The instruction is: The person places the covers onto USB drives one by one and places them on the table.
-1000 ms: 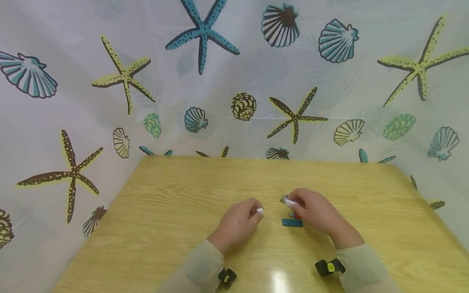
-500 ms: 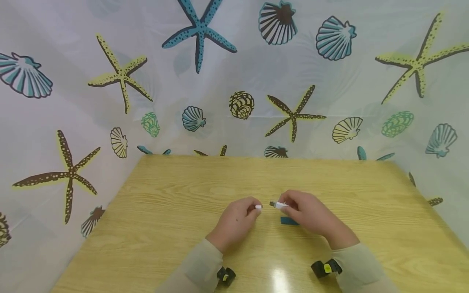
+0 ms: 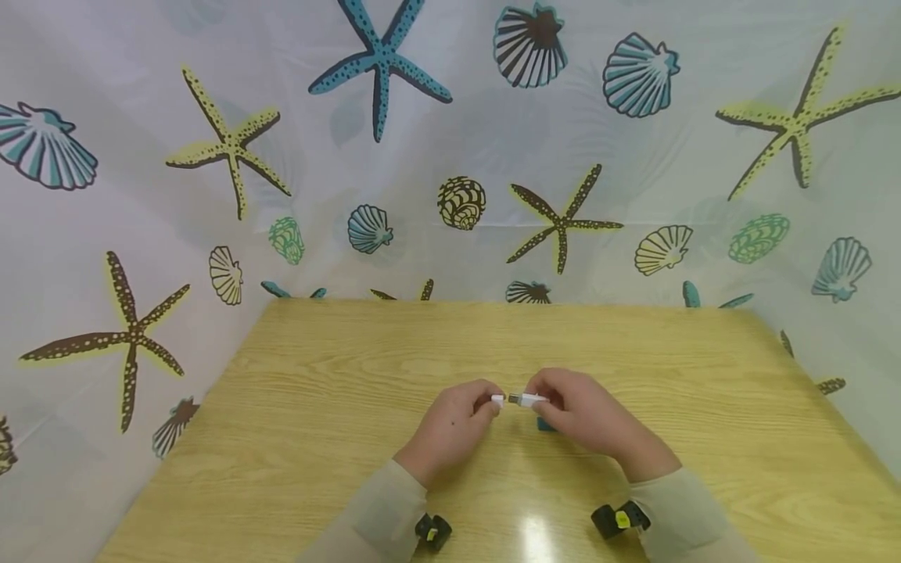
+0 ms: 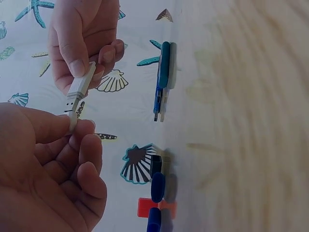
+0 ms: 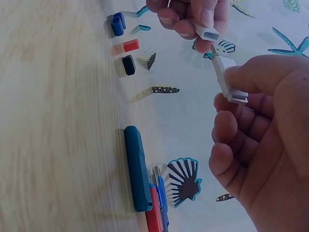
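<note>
My right hand (image 3: 543, 401) pinches a white USB stick (image 3: 528, 399) by its body, metal plug pointing left. My left hand (image 3: 491, 404) pinches a small white cap (image 3: 497, 399) between thumb and fingers, just above the wooden table (image 3: 317, 391). The plug tip sits right at the cap's mouth. From the right wrist, the white stick (image 5: 224, 77) aims up at the open white cap (image 5: 207, 33). From the left wrist, the stick (image 4: 79, 87) meets the cap (image 4: 72, 123) at my fingertips.
On the table lie a teal USB stick (image 5: 137, 169), with red (image 5: 153, 212) and blue (image 5: 161, 198) ones beside it. Loose blue (image 5: 117, 24), red (image 5: 130, 46) and black (image 5: 128, 65) caps lie further off. A seashell-print curtain (image 3: 450, 156) surrounds the table.
My right hand has carried the white stick leftward, from over the teal stick to the cap. The left hand has stayed almost still, holding the cap.
</note>
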{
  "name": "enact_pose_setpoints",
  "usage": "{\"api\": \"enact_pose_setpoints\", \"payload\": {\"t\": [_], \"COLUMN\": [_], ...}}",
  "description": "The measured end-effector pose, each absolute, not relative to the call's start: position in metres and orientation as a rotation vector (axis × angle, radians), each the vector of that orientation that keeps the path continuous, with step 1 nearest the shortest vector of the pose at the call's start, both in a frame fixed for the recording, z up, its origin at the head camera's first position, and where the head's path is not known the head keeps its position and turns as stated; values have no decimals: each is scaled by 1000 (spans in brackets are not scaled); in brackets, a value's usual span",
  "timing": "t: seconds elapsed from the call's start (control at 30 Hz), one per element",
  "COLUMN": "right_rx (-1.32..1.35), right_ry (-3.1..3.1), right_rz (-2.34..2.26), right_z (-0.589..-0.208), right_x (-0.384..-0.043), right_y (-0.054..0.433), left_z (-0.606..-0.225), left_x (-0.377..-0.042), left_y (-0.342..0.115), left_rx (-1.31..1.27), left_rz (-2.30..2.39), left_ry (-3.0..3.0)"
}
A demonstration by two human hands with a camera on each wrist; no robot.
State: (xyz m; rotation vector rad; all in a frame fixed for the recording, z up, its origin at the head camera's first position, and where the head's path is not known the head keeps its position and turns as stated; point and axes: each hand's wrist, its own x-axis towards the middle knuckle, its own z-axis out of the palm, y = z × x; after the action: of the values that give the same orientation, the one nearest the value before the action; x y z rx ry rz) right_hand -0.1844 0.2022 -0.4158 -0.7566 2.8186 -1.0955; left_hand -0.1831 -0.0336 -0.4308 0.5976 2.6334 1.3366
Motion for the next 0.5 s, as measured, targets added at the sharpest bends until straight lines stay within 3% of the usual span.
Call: {"api": "enact_pose_setpoints", "payload": {"t": [0.5], "right_rx": [-774], "right_ry": [2802], "right_rz": [-1084], "right_z": [-414], "right_x": [-182], "right_y": [198], "left_z": [-431], "left_x": [-182], "left_y": [-33], "left_rx": [599], "left_rz": [1362], "left_ry": [2625]}}
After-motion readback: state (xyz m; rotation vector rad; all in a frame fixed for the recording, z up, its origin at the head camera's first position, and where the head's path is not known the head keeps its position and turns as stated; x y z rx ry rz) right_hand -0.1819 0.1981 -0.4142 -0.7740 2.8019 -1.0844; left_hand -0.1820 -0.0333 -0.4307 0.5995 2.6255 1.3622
